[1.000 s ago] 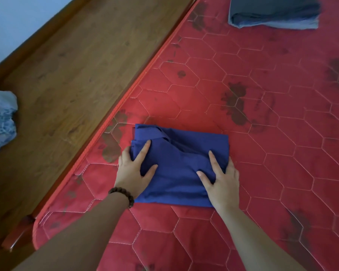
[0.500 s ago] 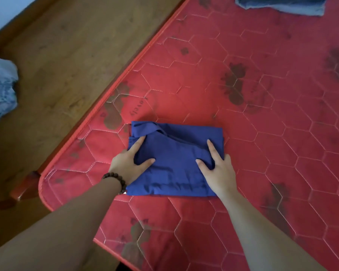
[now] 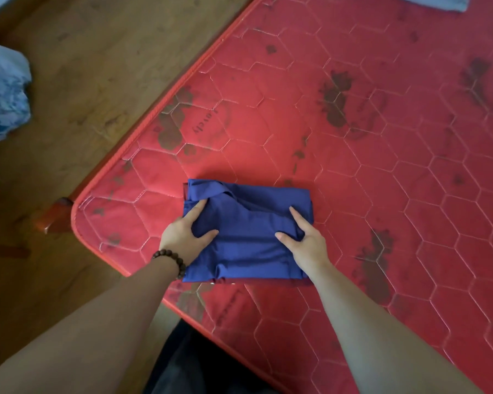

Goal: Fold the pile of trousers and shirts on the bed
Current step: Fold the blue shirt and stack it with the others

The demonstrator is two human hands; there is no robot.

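Note:
A dark blue garment (image 3: 251, 237), folded into a compact rectangle, lies on the red quilted mattress (image 3: 382, 166) near its front left corner. My left hand (image 3: 182, 237), with a bead bracelet at the wrist, holds the garment's left side. Its forefinger and thumb lie on top and the other fingers are tucked out of sight at the edge. My right hand (image 3: 308, 243) holds the right side the same way, and cloth bunches between its thumb and forefinger. A folded grey-blue garment (image 3: 439, 1) shows at the top edge.
The mattress edge and rounded corner (image 3: 77, 211) lie just left of the garment, over a wooden bed frame (image 3: 97, 81). A blue-and-white patterned bundle (image 3: 3, 95) sits on the wood at far left. Dark clothing of mine (image 3: 199, 362) shows below the mattress's front edge.
The blue garment has moved with both hands toward me and the mattress corner. The view has tilted down, so the far folded garment has nearly left the frame.

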